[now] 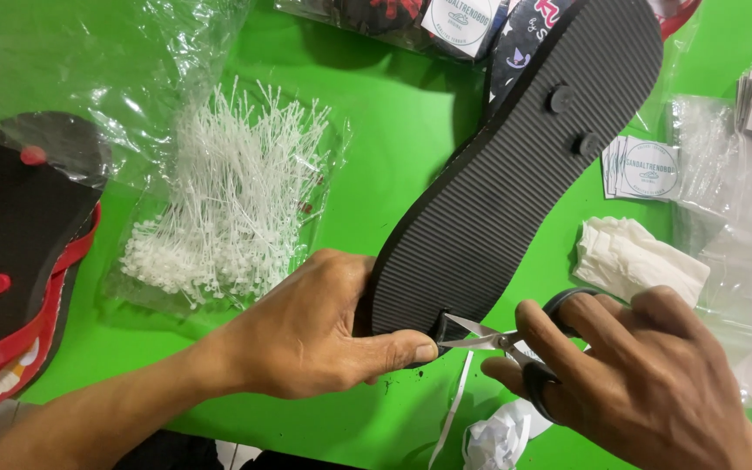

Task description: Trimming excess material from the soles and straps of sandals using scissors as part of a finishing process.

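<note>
My left hand (306, 335) grips the near end of a black flip-flop sandal (515, 174), held sole up, its ribbed underside showing two round strap plugs. My thumb presses on the near edge by a third plug. My right hand (646, 374) holds black-handled scissors (489, 338); the open blades touch the sandal's near edge beside my thumb. A thin white strip (454, 409) hangs down below the blades.
A heap of white plastic tag pins (228, 200) lies on clear plastic on the green table (376, 113). Black and red sandals (10, 261) are stacked at left. Paper tags (646, 170), crumpled white paper (628, 257), clear bags (741, 218) and white scraps (498, 435) lie at right.
</note>
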